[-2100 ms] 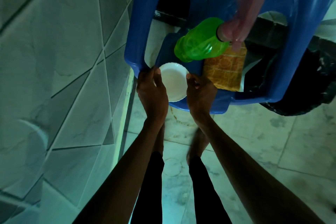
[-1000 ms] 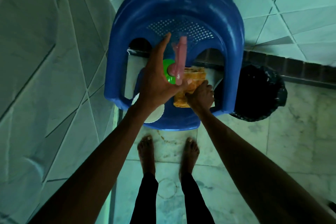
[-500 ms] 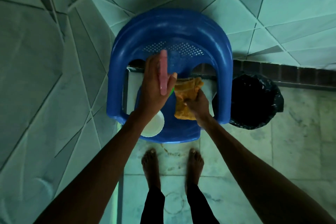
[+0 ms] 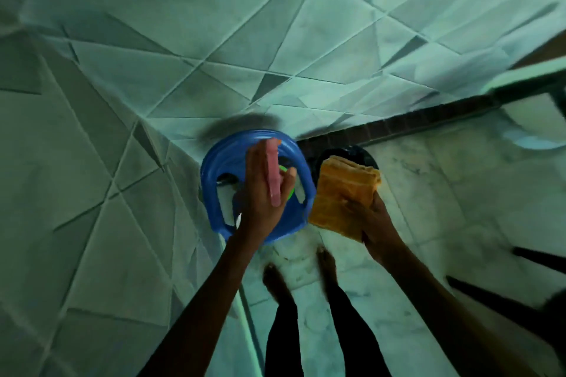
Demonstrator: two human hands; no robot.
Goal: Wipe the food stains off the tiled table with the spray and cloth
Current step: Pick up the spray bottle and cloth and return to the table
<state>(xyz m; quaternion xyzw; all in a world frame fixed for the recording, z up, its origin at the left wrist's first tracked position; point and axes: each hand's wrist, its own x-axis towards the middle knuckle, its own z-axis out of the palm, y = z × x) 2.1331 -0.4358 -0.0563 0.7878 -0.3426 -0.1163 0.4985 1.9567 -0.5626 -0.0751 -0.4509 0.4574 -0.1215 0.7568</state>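
The fingers (image 4: 255, 159) of our left hand (image 4: 260, 199) lie straight and close together along one side of the spray bottle (image 4: 273, 180). The thumb is on the other side, so the pink trigger head is clasped between them. A sliver of green bottle shows just past the thumb. The trigger head's long axis runs away from us, in line with those fingers.

To the right, the fingers of our right hand (image 4: 375, 223) curl into the near lower corner of the folded orange cloth (image 4: 343, 193) and pinch it. The rest of the cloth stands out beyond them.

Below the left fingers is a blue plastic chair (image 4: 214, 168), and the bottle is held above it, not resting on it. Beyond the cloth a black bin (image 4: 361, 151) stands on the marble floor (image 4: 428, 193). Our bare feet (image 4: 272, 281) are under both hands.

We cannot make out any stained tiled worktop here. A blurred pale edge (image 4: 526, 73) far beyond and to the right of the right fingers may belong to it, but we cannot tell. If so, the cloth hand is the nearer one, and we judge that we need to turn right before spraying.
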